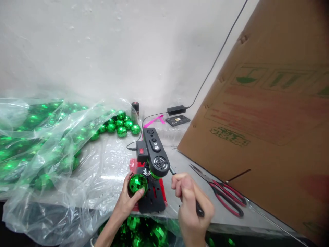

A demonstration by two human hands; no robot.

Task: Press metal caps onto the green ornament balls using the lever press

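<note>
Green ball [138, 183] pinched in left hand [128, 200] under black machine [154, 154]; right hand [191, 202] grip closed on lever [185, 188]; scissors [223, 193] beside

Counted on the table: one black press machine [153, 161], one pair of red-handled scissors [223, 192], one power adapter [176, 109], one dark cylindrical can [135, 110], one cardboard box [267, 130], one faceted green ball [138, 184] in hand, and loose green balls [120, 126] in plastic sheeting, too many to count.
</note>
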